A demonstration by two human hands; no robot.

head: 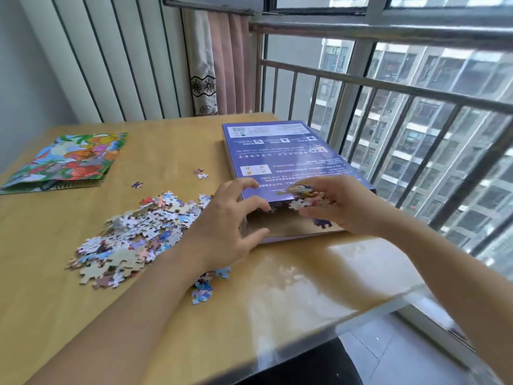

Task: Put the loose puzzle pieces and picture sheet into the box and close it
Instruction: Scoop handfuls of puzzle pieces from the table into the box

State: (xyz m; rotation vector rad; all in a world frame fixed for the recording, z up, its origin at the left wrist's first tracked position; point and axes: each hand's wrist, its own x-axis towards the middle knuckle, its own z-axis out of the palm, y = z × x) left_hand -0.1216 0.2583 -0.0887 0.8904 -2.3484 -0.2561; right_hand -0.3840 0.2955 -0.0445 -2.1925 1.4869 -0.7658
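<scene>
Most puzzle pieces [133, 234] are lying on the table [249, 301]; the right hand [341, 207] is dropping a handful into the half-open box [288, 162], the left hand [230, 220] is spreading empty beside it, and the picture sheet [66, 159] is waiting far left.

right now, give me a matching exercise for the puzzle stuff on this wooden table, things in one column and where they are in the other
Things:
1. purple cardboard puzzle box
2. colourful picture sheet
3. big pile of loose puzzle pieces
4. right hand

Places:
A. far left of the table
B. at the box's open near end, holding pieces
C. beside the window railing
D. left of the left hand

Pairs: 1-C, 2-A, 3-D, 4-B
</scene>
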